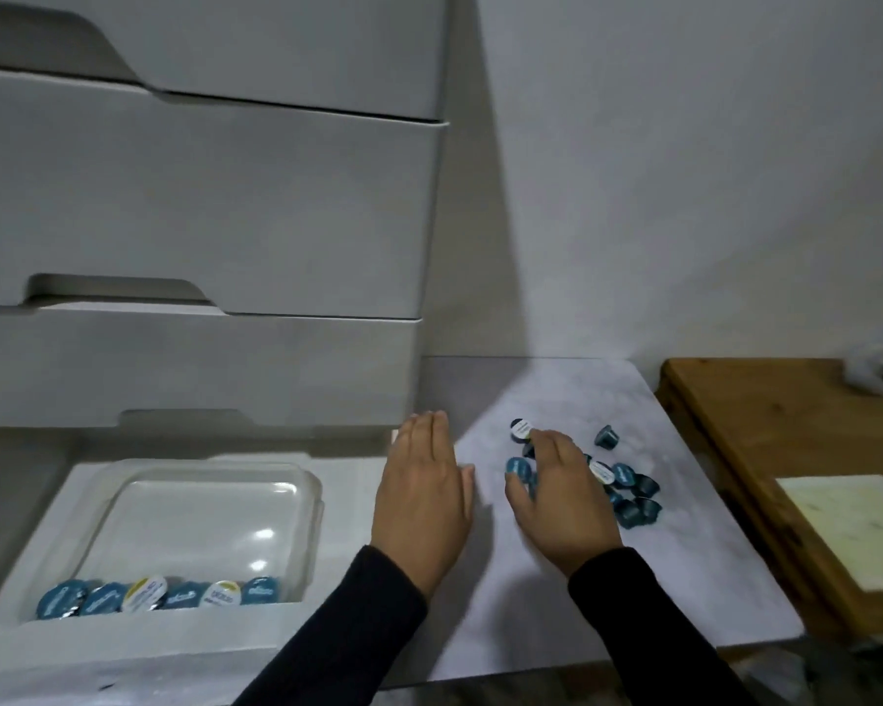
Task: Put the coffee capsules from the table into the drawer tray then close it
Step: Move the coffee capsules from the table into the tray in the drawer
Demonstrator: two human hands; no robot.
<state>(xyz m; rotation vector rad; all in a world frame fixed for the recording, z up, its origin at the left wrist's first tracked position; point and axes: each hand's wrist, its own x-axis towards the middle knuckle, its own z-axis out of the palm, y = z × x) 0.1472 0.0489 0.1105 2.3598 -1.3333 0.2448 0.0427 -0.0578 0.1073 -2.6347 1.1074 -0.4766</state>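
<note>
Several blue coffee capsules point(628, 494) lie in a loose heap on the white marble table point(684, 552). My right hand point(562, 494) rests over the heap's left side, fingers spread and touching a capsule point(518, 468) by the thumb; whether it grips one I cannot tell. My left hand point(424, 496) hovers flat and holds nothing, between the table's left edge and the pulled-out drawer point(347, 481). Inside the drawer sits a clear plastic tray point(210, 507) with a row of several capsules point(159, 593) along its near wall.
A grey drawer cabinet point(200, 206) rises behind the pulled-out drawer. To the right stands a wooden table point(765, 430) with a pale card point(847, 527) on it and a small white object point(878, 372) at its far corner. A white wall lies behind.
</note>
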